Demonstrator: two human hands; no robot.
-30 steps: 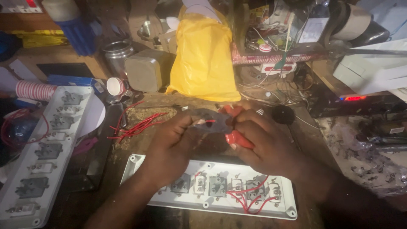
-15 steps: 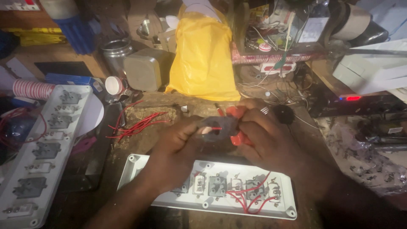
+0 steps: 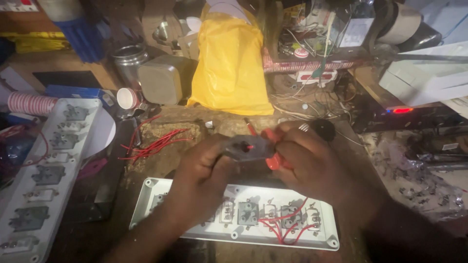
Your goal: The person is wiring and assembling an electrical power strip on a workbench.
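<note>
L hand (image 3: 202,168) and R hand (image 3: 312,163) meet over the bench (image 3: 165,141) middle, just above the white switch panel (image 3: 234,212) lying face-down near the front edge. L fingers clenched on a small grey socket part (image 3: 243,147); R fingers wrapped round a red-handled tool (image 3: 273,158), tip at the part. Part is off the bench, between both hands, w/ red wires (image 3: 280,224) of the panel below it. Room: little. Loose red wire bundle (image 3: 151,143) just L of the hands, second long panel (image 3: 44,170) along the L edge, yellow bag (image 3: 229,63) behind, clutter toward the back and R edge. Only bare patch is the brown strip behind the hands.
</note>
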